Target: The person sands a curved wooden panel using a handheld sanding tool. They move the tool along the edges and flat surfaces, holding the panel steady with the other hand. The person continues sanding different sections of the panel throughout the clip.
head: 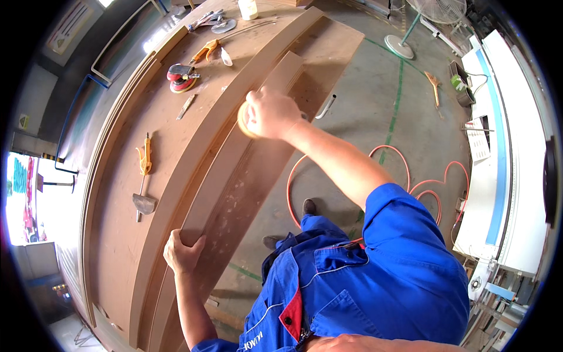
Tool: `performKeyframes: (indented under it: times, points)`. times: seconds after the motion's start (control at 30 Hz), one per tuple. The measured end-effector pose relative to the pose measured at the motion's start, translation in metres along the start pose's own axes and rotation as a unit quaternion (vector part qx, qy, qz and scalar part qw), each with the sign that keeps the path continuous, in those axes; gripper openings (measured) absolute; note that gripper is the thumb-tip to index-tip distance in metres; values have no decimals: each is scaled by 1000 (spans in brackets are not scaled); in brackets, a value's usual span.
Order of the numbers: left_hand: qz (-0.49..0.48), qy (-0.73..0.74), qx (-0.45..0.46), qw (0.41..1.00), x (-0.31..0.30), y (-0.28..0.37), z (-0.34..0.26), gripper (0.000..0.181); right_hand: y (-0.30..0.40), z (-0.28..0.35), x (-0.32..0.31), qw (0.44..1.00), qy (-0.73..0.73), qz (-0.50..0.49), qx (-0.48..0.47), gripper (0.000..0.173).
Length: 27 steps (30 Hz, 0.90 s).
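Observation:
My right hand (273, 113) holds a round yellowish disc (243, 124) against the far part of a long wooden board (220, 176). Motion blur hides the disc's details; it looks like a sanding disc. Lower down, my left hand (182, 254) grips the same board, its thumb on the top face and its fingers over the far side. The board lies on a brown worktable (118, 246) along the edge nearest me. Beside it, on the side away from my body, runs a second long wooden board (169, 207).
On the table lie a red orbital sander (179, 79), two orange-handled air blow guns (145, 160) (211, 47), a grey scraper (144, 203), a flat metal tool (187, 107), a white bottle (226, 57) and gloves (209, 20). An orange hose (409, 176) loops over the floor near a fan (399, 47).

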<state>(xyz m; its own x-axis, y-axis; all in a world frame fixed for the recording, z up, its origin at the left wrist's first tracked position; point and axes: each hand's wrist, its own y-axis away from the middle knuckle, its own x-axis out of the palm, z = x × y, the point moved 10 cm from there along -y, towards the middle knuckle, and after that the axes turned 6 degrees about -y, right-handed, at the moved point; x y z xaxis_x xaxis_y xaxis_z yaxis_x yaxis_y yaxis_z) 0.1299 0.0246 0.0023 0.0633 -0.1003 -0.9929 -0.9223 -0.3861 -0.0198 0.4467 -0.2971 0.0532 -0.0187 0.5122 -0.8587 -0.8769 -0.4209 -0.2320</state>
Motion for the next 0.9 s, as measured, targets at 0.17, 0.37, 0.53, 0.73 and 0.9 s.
performKeyframes:
  times: [0.17,0.37,0.53,0.73,0.9]
  points:
    - [-8,-18,2,1000,2,2,5,60,24,59,11,999,-4,32,-43,36]
    - [2,-10,-4,1000,3,1,6,59,22,80,21,997,-16,70,-37,34]
    - [9,-6,-17,1000,-1,1,2,58,-13,40,15,999,2,43,-6,39]
    - [0,-16,-9,1000,0,0,3,57,-56,-38,-14,995,33,-4,92,34]
    - [-9,-16,-5,1000,-6,0,-1,57,-86,-83,-18,993,40,-16,106,33]
